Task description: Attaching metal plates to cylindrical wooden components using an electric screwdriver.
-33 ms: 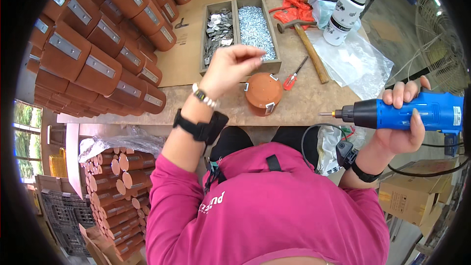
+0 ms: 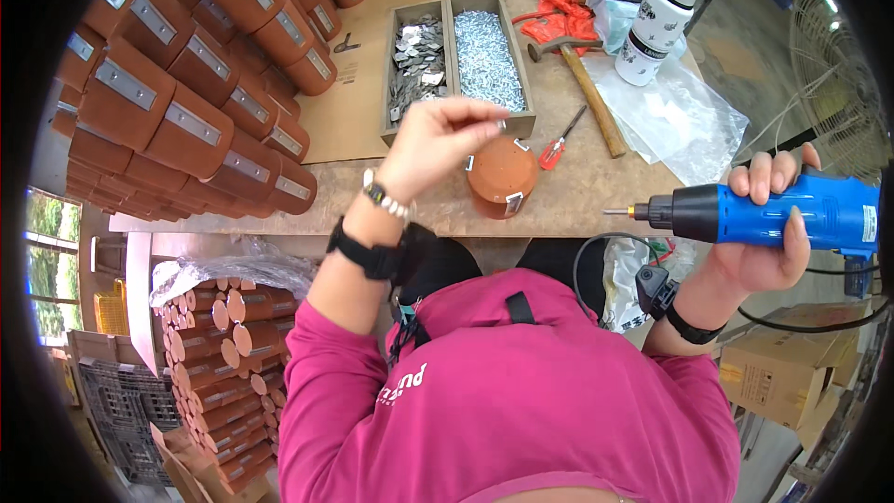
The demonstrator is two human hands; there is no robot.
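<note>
My left hand (image 2: 445,144) is pinched above the terracotta pot (image 2: 503,172), with a small shiny screw (image 2: 501,125) showing at its fingertips. That pot sits near the table's front edge, and metal clips show around its rim. My right hand (image 2: 773,224) is wrapped round a blue and black electric screwdriver (image 2: 792,211), held off the table's edge with its bit toward the left. Behind the pot stands a two-part wooden tray (image 2: 529,121): grey metal plates (image 2: 417,65) fill the left compartment, silver screws (image 2: 487,61) the right.
Stacked terracotta pots (image 2: 186,126) with metal plates crowd the left side. Right of the tray lie a red-handled screwdriver (image 2: 559,144), a hammer (image 2: 596,102), a plastic bag (image 2: 680,121) and a white bottle (image 2: 661,23). More terracotta pieces (image 2: 223,363) are piled below left.
My left hand has shifted slightly down toward the pot, and the screw at its fingertips shows more clearly. The right hand and electric screwdriver have barely moved.
</note>
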